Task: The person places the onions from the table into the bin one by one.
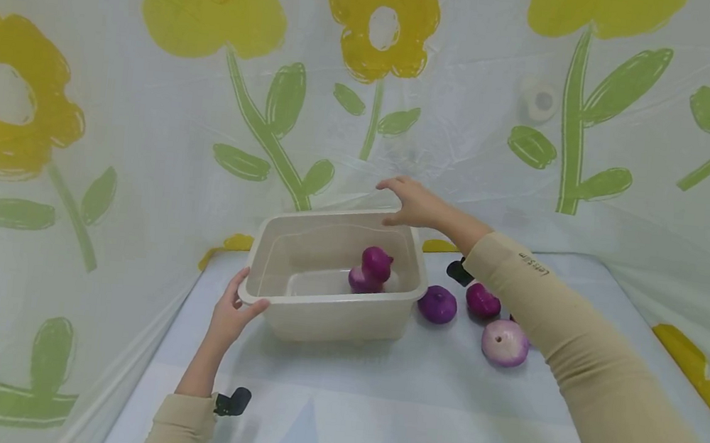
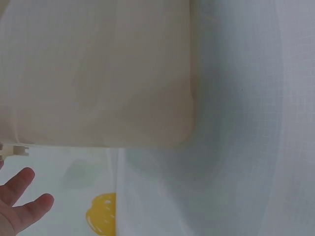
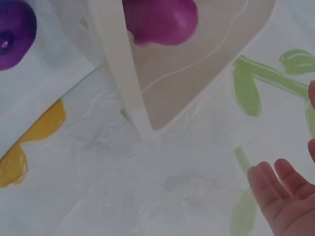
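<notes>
A pale beige plastic bin (image 1: 333,311) stands on the table, with red onions (image 1: 376,263) heaped inside toward its right end. At the bin's near left corner, my left hand (image 1: 231,318) holds the rim, thumb along the front and fingers at the left side. Some fingers (image 2: 30,209) of that hand show spread beside the bin wall in the left wrist view. My right hand (image 1: 416,204) hovers at the bin's far right corner, its fingers parted and holding nothing. In the right wrist view, an onion (image 3: 165,22) shows inside the bin.
Right of the bin lie a dark purple onion (image 1: 438,305), a magenta onion (image 1: 483,301) and a paler onion (image 1: 505,344). The right sleeve partly hides another. A flowered sheet (image 1: 453,131) hangs behind the white-covered table (image 1: 376,402).
</notes>
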A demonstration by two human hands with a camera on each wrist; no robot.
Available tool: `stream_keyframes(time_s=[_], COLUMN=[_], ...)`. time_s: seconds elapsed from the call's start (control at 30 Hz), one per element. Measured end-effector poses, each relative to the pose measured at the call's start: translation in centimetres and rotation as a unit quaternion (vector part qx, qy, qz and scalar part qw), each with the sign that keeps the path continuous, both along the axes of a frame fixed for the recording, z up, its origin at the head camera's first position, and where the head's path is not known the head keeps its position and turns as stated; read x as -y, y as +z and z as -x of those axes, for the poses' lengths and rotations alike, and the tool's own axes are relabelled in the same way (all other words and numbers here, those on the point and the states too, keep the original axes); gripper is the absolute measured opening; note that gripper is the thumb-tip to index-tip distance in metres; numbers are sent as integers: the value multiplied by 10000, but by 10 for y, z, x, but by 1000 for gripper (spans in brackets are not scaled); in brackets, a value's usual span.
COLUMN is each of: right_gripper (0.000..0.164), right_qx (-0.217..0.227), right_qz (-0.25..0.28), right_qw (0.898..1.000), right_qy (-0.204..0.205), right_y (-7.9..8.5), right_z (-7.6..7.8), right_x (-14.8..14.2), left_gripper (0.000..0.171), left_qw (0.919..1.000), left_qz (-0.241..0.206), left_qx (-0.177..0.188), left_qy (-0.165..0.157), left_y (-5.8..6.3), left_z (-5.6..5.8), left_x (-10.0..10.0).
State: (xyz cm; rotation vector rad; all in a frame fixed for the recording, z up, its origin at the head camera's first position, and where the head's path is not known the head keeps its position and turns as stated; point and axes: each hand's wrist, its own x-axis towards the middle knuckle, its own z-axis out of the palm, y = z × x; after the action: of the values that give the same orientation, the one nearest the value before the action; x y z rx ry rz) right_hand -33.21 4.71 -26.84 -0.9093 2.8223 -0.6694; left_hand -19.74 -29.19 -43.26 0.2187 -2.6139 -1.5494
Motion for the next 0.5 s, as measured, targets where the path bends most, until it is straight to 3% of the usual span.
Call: stream_keyframes(time_s=[0.2, 0.37, 0.5], right_gripper=[65, 66, 65], right_qx=[-134, 3, -40], right_qz=[-17, 83, 364], right_qw=[9998, 9993, 9983], right_qy=[-118, -373, -456], right_y=[4, -3, -9], right_z=[2, 6, -1], right_x=[-21, -52, -80], left_gripper=[85, 85, 84], left_qw=[10000, 10000, 10000], left_qz=[-3, 6, 13], left_qx=[-18, -60, -77], left_qy=[9, -6, -44], left_y=[1, 1, 2], left_z=[0, 0, -1], left_x=[-1, -1, -1])
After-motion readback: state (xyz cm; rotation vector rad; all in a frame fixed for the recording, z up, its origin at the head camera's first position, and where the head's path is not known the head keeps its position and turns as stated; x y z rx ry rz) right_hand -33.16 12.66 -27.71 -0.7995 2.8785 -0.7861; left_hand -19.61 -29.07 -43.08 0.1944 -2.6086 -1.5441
